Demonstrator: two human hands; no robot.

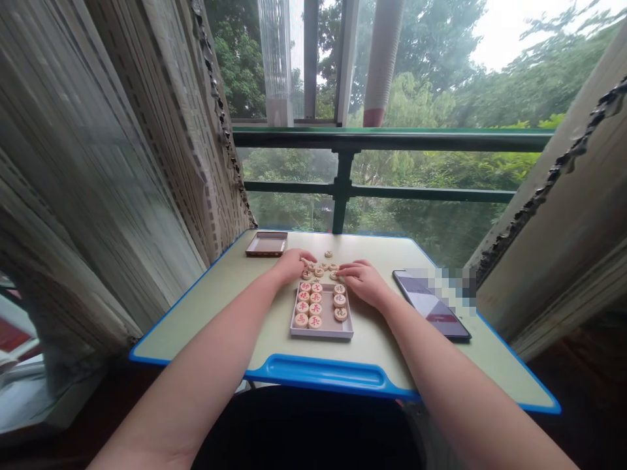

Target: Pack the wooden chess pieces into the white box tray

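Note:
A shallow grey tray (321, 331) lies on the pale green table (230, 307) and holds several round wooden chess pieces (316, 305) with red and dark characters. More loose pieces (324, 266) lie just beyond the tray. My left hand (292, 264) rests palm down at the left of the loose pieces, fingers curled over them. My right hand (362, 279) sits at the tray's far right corner, fingers bent toward the loose pieces. Whether either hand grips a piece is hidden.
A brown empty tray lid (267, 243) sits at the table's far left. A dark phone (431, 305) lies at the right. The table has a blue rim (323, 373). Curtains hang on both sides; a green window railing (392, 139) stands behind.

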